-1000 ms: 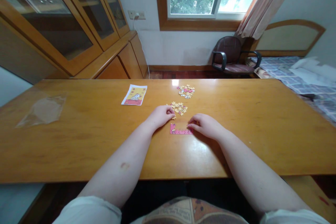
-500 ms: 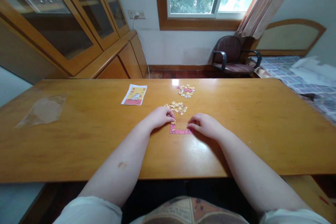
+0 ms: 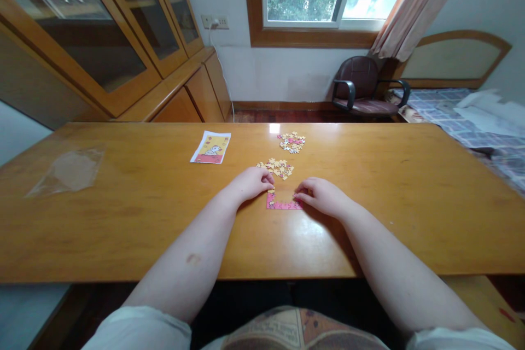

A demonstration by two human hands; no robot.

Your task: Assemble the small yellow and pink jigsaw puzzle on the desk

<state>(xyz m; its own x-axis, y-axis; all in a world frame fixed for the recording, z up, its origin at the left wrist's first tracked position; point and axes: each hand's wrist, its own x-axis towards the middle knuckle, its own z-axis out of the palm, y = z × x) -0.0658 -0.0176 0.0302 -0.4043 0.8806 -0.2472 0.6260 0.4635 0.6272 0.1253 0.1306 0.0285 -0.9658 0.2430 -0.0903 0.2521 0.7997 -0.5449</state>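
Observation:
On the table in front of me lies a partly joined jigsaw puzzle (image 3: 284, 205), a pink bottom strip with a short left side that turns yellow at its upper end. My left hand (image 3: 256, 181) is closed, its fingertips on the yellow puzzle piece (image 3: 271, 191) at the top of that left side. At the strip's right end, my right hand (image 3: 315, 194) is closed in a pinch, with a small puzzle piece at its fingertips, mostly hidden. Just beyond my left hand is a loose pile of yellow puzzle pieces (image 3: 281, 168).
Farther back sits a second pile of mixed puzzle pieces (image 3: 292, 143). A picture card (image 3: 211, 147) with a white animal lies to the left. A clear plastic bag (image 3: 74, 171) is at the table's far left. Past the table stand an armchair (image 3: 360, 85) and a glass-door cabinet (image 3: 135, 54).
The yellow piece under my left fingertips now sits closer against the pink left side. My right hand has barely moved, and the view has shifted very slightly.

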